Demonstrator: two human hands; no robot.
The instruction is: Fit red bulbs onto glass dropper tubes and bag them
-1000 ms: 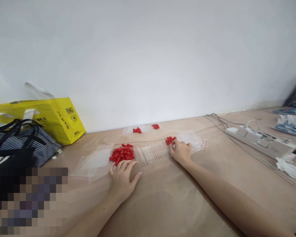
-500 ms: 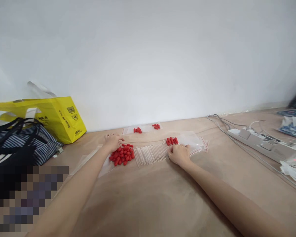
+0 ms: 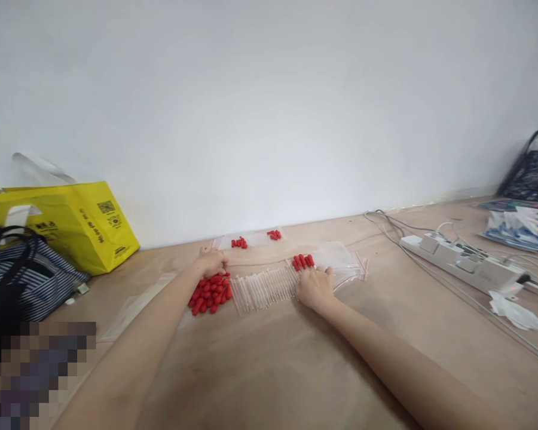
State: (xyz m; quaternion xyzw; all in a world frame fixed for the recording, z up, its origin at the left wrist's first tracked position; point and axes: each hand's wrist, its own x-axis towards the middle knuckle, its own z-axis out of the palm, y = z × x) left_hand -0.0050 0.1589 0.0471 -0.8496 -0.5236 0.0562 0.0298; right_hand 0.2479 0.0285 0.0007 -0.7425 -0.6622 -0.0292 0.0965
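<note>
A pile of small red rubber bulbs (image 3: 210, 297) lies left of centre. Over its upper edge reaches my left hand (image 3: 211, 263), fingers apart, fingertips close to the topmost bulbs. Beside the pile, thin clear tubes (image 3: 257, 291) lie side by side in a row. At the row's right end, my right hand (image 3: 315, 286) rests low with its fingers curled down; its fingertips are largely hidden, so what they grip does not show. Just beyond that hand, several red bulbs (image 3: 303, 261) sit in a short row, by the tube ends. Beneath lies a clear zip bag (image 3: 341, 254).
Against the wall, another clear bag (image 3: 257, 237) carries two small groups of red bulbs. A yellow bag (image 3: 112, 230) and a striped bag (image 3: 49, 275) stand at left. At right are a white power strip (image 3: 461, 263), cables, crumpled tissue (image 3: 517, 310) and stacked packets (image 3: 520, 227).
My left hand has come down and nearer to the top of the red pile. My right hand stays at the tubes' right end. The whole view has shifted slightly to the right.
</note>
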